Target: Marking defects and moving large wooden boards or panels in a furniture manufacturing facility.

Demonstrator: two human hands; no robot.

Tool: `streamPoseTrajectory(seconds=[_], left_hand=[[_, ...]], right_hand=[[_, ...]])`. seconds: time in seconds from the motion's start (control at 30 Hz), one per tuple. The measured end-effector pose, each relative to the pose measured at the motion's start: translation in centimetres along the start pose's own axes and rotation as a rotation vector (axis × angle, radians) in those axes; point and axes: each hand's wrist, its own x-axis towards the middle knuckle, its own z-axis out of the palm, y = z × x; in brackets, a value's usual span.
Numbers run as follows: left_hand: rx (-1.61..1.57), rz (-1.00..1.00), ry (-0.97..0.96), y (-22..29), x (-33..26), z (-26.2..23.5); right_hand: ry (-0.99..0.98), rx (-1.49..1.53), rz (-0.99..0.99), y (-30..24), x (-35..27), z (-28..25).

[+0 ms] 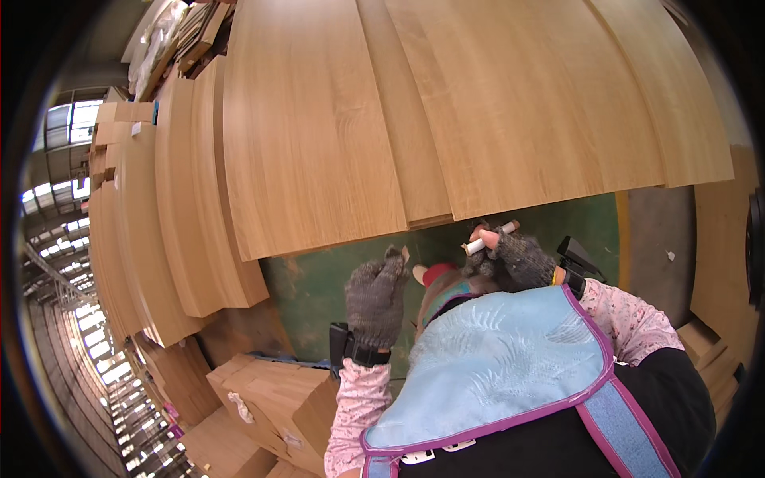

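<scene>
Right hand point(514, 256) pinched a white stick point(480, 245), long axis slanting away rightward, just short of the wood-grain panels point(510, 111). Left hand point(376, 295), well apart leftward, had fingers curled; couldn't tell whether it held anything.

The gloved left hand point(377, 295) shows its back, the right hand point(498, 248) curled.
</scene>
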Motion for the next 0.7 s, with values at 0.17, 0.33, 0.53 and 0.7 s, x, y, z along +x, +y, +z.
streamPoseTrajectory(seconds=[0.17,0.33,0.53,0.7], left_hand=[[0.013,0.156,0.141,1.8,1.5,-0.8],[0.052,0.186,0.092,1.3,2.5,-1.3],[0.117,0.205,-0.036,1.5,3.6,-2.0],[-0.154,-0.194,-0.075,2.4,4.3,-2.2]], right_hand=[[-0.033,0.005,0.026,-0.4,0.1,0.0],[-0.119,-0.077,-0.003,-0.5,-0.1,0.4],[-0.088,0.003,0.009,-0.4,-0.3,0.6],[-0.059,-0.012,-0.026,-0.1,0.3,-0.1]])
